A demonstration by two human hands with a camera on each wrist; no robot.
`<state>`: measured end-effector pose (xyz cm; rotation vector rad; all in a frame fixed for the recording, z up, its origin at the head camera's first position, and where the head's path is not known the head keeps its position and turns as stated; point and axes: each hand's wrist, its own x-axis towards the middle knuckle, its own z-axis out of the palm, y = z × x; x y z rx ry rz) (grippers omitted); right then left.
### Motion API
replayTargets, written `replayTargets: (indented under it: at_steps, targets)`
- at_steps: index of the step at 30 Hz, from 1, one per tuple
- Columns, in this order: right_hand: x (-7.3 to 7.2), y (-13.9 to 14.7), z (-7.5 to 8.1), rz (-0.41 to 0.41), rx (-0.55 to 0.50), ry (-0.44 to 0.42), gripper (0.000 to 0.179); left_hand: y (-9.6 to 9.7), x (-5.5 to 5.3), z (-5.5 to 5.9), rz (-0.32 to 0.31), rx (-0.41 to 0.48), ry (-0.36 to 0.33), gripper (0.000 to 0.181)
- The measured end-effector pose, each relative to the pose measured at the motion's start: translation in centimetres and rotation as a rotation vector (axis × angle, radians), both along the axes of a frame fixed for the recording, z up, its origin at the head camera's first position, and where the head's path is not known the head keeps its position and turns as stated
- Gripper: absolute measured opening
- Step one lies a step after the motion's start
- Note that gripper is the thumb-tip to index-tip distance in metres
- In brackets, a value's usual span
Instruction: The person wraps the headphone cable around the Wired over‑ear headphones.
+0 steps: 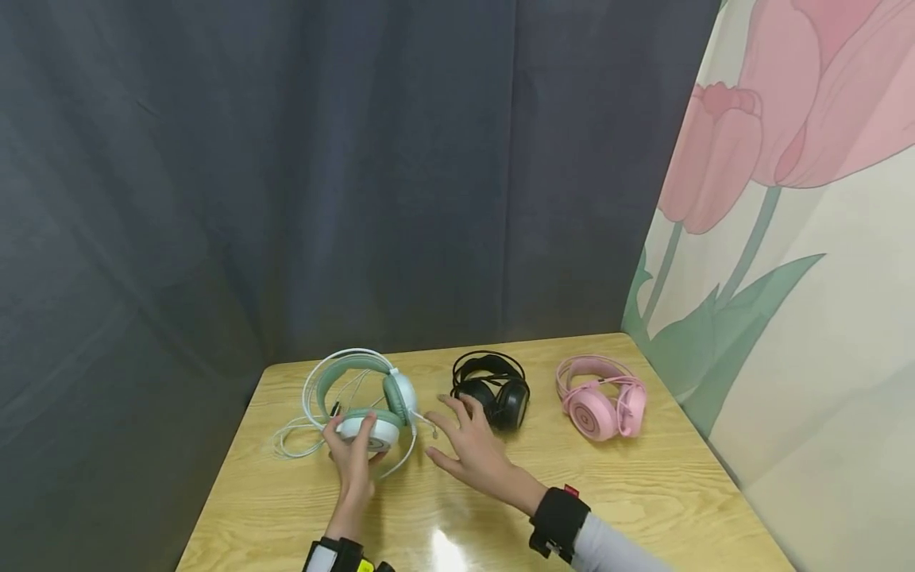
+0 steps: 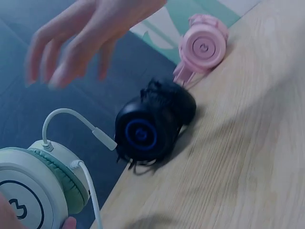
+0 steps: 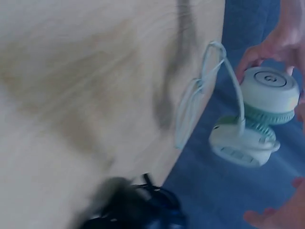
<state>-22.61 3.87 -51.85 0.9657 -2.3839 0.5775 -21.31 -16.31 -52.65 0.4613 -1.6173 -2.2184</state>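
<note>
White headphones (image 1: 403,395) with green pads and a thin microphone arm are tilted above the left part of the table. My left hand (image 1: 353,457) grips their nearer ear cup, fingers and thumb on its sides; in the left wrist view that white cup (image 2: 28,191) shows a dark logo. My right hand (image 1: 475,453) hovers with spread fingers beside the microphone tip, holding nothing. In the head view it partly covers the black headphones (image 1: 511,405) behind it. The right wrist view has the white headphones (image 3: 245,143) with a bundled white cable (image 3: 188,107).
Pink headphones (image 1: 596,409) stand on the right side of the wooden table (image 1: 629,492). A dark curtain (image 1: 429,199) hangs behind the table's back edge. To the right is a wall (image 1: 822,357) with painted tulips.
</note>
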Motion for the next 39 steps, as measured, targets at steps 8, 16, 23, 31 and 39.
replayTargets:
  at_steps: [8, 16, 23, 31, 39]
  targets:
    - [-1.4, -3.8, 1.3, 0.058, 0.062, -0.021, 0.077, 2.2, 0.8, 0.7, -0.037, -0.032, 0.049, 0.06]
    - [-2.5, -4.9, 0.4, -0.008, 0.13, -0.033, 0.076, 3.0, 0.8, 0.5, -0.04, -0.033, 0.026, 0.064]
    - [-2.1, -4.3, -0.5, -0.078, 0.031, -0.102, 0.062, 1.6, -1.1, -3.8, -0.124, 0.072, 0.083, 0.073]
    - [-1.0, -1.6, -0.5, -0.07, -0.048, -0.068, 0.056, 0.8, 0.3, 2.3, -0.005, 0.121, -0.063, 0.071]
    - [1.3, 1.8, 0.4, 0.034, 0.004, -0.031, 0.051, -2.1, -3.2, -2.8, -0.095, 0.201, 0.039, 0.055]
